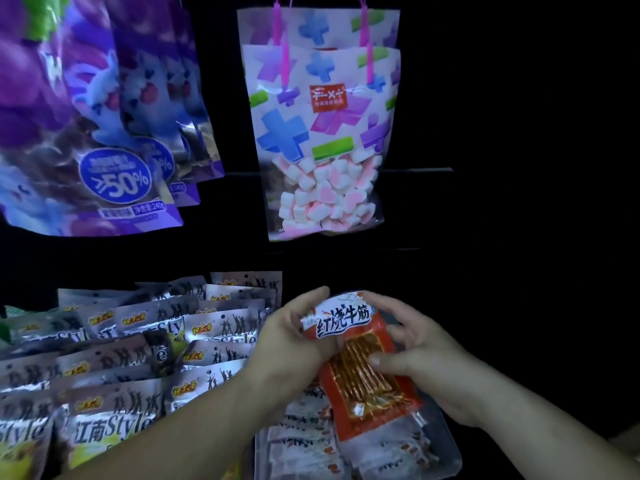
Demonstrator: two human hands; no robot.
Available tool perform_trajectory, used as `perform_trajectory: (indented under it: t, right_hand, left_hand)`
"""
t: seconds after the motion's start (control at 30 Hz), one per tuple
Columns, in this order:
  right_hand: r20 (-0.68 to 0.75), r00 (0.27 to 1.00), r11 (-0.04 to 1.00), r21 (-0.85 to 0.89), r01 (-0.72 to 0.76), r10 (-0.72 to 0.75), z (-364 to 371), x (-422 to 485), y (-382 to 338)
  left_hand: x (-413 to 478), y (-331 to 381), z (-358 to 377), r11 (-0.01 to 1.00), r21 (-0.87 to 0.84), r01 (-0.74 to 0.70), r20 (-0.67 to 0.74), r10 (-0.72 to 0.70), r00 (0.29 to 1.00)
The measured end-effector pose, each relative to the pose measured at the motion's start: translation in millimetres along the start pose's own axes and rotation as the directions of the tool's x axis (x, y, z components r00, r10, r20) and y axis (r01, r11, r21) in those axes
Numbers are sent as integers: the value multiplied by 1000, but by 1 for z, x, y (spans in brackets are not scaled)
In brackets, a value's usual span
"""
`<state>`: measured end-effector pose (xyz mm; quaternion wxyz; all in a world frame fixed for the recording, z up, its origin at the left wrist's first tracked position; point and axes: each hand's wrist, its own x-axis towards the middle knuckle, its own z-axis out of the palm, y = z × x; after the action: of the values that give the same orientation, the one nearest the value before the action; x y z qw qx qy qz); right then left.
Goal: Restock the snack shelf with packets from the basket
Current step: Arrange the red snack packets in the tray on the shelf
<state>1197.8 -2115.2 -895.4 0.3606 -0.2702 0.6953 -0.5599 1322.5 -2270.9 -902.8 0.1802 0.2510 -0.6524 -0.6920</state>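
Black, dimly lit shelving [502,202] filled the view, with purple bags [86,116] hung at 10 o'clock and silver packets [114,362] heaped at 8 o'clock. At 5 o'clock, above a clear tray [450,452] of white packets, the red packet [360,372] was gripped by the left hand [291,337] at its top and the right hand [426,355] at its side. It was probably light, limp and slick, and best held by the sealed margins.

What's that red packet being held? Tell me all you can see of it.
The red packet is a flat, glossy plastic pouch with a white band of bold Chinese characters at its top and a clear window showing thin orange-brown sticks. It tilts, held above a tray of similar packets. The left hand grips its upper left edge; the right hand holds its right side, thumb on the window.
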Motion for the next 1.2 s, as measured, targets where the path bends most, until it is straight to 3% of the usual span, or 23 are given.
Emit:
perform_trajectory:
  t: [0.07, 0.13, 0.27, 0.47, 0.53, 0.6, 0.63, 0.67, 0.73, 0.83, 0.93, 1.03, 1.13, 1.2]
  right_hand:
    - [13, 1000, 1000, -3, 0, 1, 1, -6, -4]
    - [-95, 995, 999, -23, 36, -38, 3, -9, -3]
    - [-218, 973, 997, 17, 78, -73, 4, -12, -3]
    - [31, 999, 996, 84, -42, 39, -13, -26, -10]
    - [30, 999, 998, 55, -22, 21, -11, -30, -9]
    - [-32, 999, 999, 32, 2, -1, -5, -33, -6]
    - [-62, 998, 999, 34, 4, -2, -3, -34, -5]
    - [-75, 997, 999, 44, 8, -4, -2, -33, -3]
    - [-32, 999, 995, 97, 13, -10, -1, -34, -3]
    - [79, 997, 996, 84, 4, -11, 3, -35, -12]
    - [-28, 1000, 999, 41, 14, -13, 9, -34, -12]
    - [-204, 978, 999, 12, 46, -43, 8, -32, -2]
    - [-170, 985, 985, 172, -4, 34, 5, -33, 2]
    - [-183, 983, 991, 131, -5, 29, 5, -32, 4]
  left_hand:
    - [-2, 3, 0, 1000, -8, -8, -33, 8, 999]
    - [-8, 5, 1, 999, 26, -19, -64, 20, 998]
    - [-31, 6, 15, 997, 32, 65, 125, -68, 990]
    - [-36, -5, 19, 997, 50, -61, 9, 60, 998]
    - [-35, -13, 15, 964, 239, -117, 19, 115, 993]
    - [-35, -17, 10, 765, 625, -158, 9, 195, 981]
    - [-36, -15, 11, 653, 731, -197, 14, 274, 962]
    - [-36, -12, 13, 626, 737, -254, 33, 343, 939]
    - [-40, -4, 22, 736, 595, -323, 82, 345, 935]
    - [-45, 0, 36, 950, 237, -205, 117, 182, 976]
    - [-49, 5, 33, 991, 70, -113, 28, 111, 993]
    - [-54, 6, 22, 999, -43, -30, 62, 32, 998]
    - [-56, 9, 22, 999, -47, -6, 146, 13, 989]
    - [-56, 7, 25, 1000, 20, 14, 145, -16, 989]
